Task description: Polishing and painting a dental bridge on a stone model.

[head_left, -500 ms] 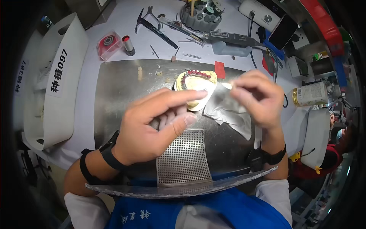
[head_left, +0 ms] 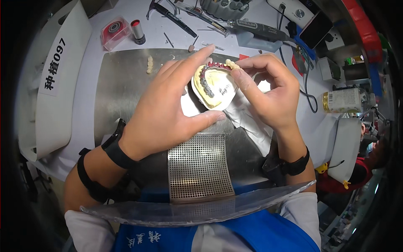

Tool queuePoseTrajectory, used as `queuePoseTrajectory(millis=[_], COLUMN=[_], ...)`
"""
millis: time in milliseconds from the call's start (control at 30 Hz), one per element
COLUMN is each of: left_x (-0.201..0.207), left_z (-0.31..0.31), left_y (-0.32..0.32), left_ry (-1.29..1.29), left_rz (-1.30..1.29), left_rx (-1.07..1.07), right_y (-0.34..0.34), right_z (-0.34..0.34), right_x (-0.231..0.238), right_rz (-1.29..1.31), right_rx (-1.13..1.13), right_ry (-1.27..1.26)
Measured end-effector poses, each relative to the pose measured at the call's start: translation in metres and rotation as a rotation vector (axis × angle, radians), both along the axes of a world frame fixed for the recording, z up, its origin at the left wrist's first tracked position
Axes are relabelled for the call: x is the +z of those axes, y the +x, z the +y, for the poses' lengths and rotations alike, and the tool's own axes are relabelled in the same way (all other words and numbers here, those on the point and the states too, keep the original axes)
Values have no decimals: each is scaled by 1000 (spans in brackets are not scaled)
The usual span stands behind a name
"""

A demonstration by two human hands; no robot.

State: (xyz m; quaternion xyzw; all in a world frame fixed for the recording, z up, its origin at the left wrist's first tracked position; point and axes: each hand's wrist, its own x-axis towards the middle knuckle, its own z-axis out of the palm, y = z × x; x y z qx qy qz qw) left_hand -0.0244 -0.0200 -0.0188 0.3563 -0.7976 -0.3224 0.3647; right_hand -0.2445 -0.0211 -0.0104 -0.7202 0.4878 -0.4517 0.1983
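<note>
A yellow and white dental cast (head_left: 224,90) carries a curved metal framework (head_left: 205,84) with dark red on its far stretch. My left hand (head_left: 157,105) curves around the cast's left side, thumb at the near edge and fingers at the far edge. At the cast's far right, the fingertips of my right hand (head_left: 275,88) pinch a tooth-coloured dental bridge (head_left: 231,64) against the framework; part of it is hidden by the fingers. Another row of cream-coloured teeth (head_left: 150,65) lies apart on the metal plate (head_left: 121,75). Crumpled white tissue (head_left: 254,130) spreads beneath my right hand.
A perforated metal grille (head_left: 199,166) lies nearest me, with a clear shield edge (head_left: 201,210) below it. A white bin (head_left: 63,96) stands left. Beyond the plate are a small hammer (head_left: 174,19), a rotary handpiece (head_left: 256,29) and a bur holder (head_left: 224,8). A jar (head_left: 344,101) lies right.
My right hand has moved left, bringing the bridge onto the far right of the cast. My left hand has moved up and opened wider around the cast, uncovering its middle.
</note>
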Motion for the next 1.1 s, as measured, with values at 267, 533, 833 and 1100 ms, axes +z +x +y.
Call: queuePoseTrajectory(millis=[267, 533, 833, 1100], left_x=[-2, 7, -4, 10], left_z=[-2, -5, -10, -9], left_y=[-1, 4, -6, 1], left_ry=[-9, -256, -252, -73], left_rz=[20, -263, -112, 48], left_rx=[-10, -84, -28, -147], right_y=[3, -16, -16, -20], right_z=[0, 9, 7, 18], right_x=[2, -5, 9, 24], right_rz=[139, -101, 251, 323], right_rx=[32, 66, 202, 283], right_ry=[-38, 103, -142, -207])
